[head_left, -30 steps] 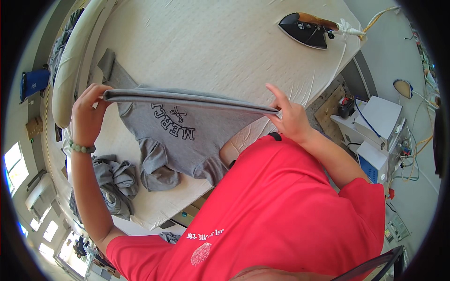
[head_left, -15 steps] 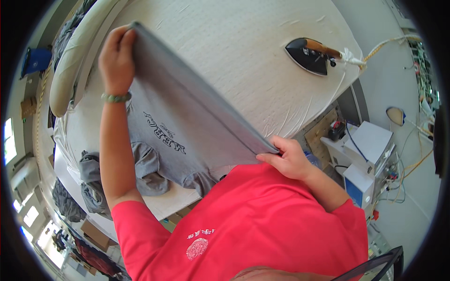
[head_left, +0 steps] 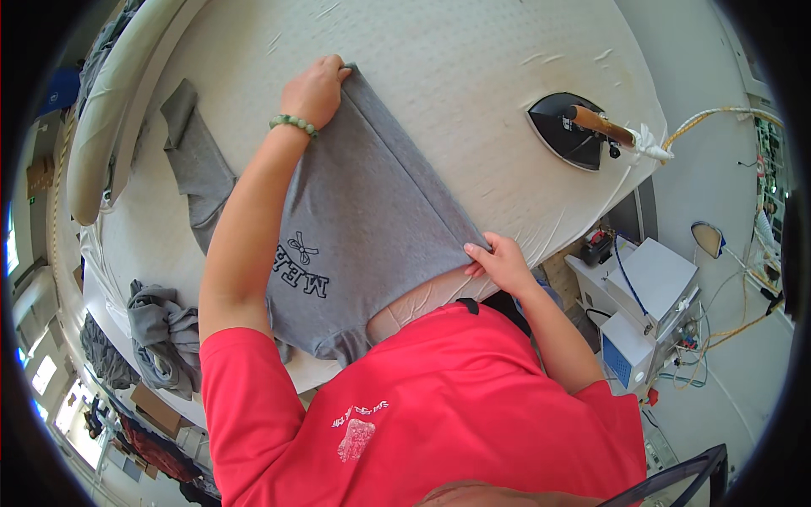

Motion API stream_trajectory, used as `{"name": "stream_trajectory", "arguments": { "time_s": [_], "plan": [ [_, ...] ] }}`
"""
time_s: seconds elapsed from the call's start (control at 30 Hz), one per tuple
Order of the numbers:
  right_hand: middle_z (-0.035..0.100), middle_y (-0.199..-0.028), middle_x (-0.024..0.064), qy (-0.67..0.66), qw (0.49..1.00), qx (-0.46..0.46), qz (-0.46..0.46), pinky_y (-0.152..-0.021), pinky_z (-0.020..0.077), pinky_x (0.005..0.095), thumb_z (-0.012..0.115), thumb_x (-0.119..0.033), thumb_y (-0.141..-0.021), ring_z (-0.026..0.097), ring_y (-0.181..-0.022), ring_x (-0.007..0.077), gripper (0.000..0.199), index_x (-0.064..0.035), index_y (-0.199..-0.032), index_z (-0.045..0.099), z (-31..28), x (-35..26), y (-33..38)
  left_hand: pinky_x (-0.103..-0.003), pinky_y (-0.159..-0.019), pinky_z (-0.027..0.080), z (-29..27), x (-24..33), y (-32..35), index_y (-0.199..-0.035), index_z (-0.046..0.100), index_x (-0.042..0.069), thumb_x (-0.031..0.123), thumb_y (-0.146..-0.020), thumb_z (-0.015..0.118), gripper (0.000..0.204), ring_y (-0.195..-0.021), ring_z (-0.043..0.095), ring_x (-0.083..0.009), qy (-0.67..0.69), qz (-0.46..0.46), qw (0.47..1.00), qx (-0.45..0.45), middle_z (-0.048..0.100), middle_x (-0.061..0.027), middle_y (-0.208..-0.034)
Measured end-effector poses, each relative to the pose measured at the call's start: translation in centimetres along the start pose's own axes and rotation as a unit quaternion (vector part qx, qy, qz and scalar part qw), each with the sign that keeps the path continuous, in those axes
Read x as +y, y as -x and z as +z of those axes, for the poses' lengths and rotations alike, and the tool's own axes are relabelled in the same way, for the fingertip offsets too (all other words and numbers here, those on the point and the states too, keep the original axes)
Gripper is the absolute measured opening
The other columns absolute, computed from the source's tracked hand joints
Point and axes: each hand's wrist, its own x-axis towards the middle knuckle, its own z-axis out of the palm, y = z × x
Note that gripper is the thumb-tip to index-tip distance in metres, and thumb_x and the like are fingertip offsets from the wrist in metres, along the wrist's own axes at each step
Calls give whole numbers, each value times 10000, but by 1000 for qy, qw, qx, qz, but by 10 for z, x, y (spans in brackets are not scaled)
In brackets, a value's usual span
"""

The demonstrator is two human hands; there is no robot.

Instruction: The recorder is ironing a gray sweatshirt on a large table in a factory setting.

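Note:
A grey T-shirt (head_left: 372,228) with dark printed letters lies spread on the white padded ironing table (head_left: 473,76). My left hand (head_left: 314,89), with a green bead bracelet on the wrist, grips the shirt's far hem corner. The near hem corner is pinched by my right hand (head_left: 498,262) at the table's front edge. Between the two hands the hem is stretched straight. One grey sleeve (head_left: 194,160) lies flat to the left.
A black iron (head_left: 570,127) with a wooden handle rests on the table's right side, its cord trailing off right. Crumpled grey garments (head_left: 160,334) hang at the table's left edge. White machines (head_left: 646,313) stand on the floor at right.
Both hands have carried the shirt's hem away from me and laid the shirt flat on the table. The left hand moved far up the table; the right hand stayed near the front edge.

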Motion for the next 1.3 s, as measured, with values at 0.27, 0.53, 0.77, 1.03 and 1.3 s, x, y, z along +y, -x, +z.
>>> {"name": "stream_trajectory", "arguments": {
  "time_s": [0.27, 0.53, 0.77, 1.03, 1.3],
  "plan": [
    [662, -740, 78, 100, 992, 73, -38, -565, 560, 282, 705, -200, -1017, 725, -662, 145, 318, -13, -835, 522, 10, 0, 6, -481, -734, 563, 5, 0, 1, -1103, 633, 142, 352, -1057, 549, 231, -943, 698, -374, 31, 39, 992, 117, 717, -81, -1091],
    [678, -718, 96, 113, 990, 86, 0, -576, 565, 315, 708, -214, -1008, 732, -669, 174, 287, -5, -869, 569, 10, -5, -4, -482, -667, 561, 25, -1, 1, -1064, 631, 145, 340, -1037, 583, 202, -870, 708, -320, -65, 39, 995, 64, 703, -66, -1048],
    [712, -792, 147, 485, 860, 122, -99, -687, 570, 415, 724, -251, -959, 723, -747, 302, 240, -25, -965, 643, 9, -59, -10, -463, -777, 561, 16, 10, 21, -1119, 657, 117, 247, -964, 687, 205, -949, 685, -311, -55, 78, 962, 257, 699, -76, -1065],
    [740, -916, 114, 288, 863, 174, -377, -749, 576, 379, 771, -242, -901, 725, -835, 264, 233, -40, -1006, 722, 58, -182, -162, -428, -1109, 462, 40, 54, 101, -1360, 613, 30, 146, -917, 748, 477, -1312, 578, -345, 110, 46, 963, 243, 615, -151, -1409],
    [747, -917, 120, 320, 851, 191, -371, -759, 582, 391, 771, -225, -838, 726, -838, 264, 195, -60, -932, 726, 82, -226, -203, -498, -1229, 335, 42, 57, 100, -1528, 448, -39, 283, -921, 741, 747, -1518, 373, -372, 80, 32, 984, 153, 418, -216, -1615]
  ]
}}
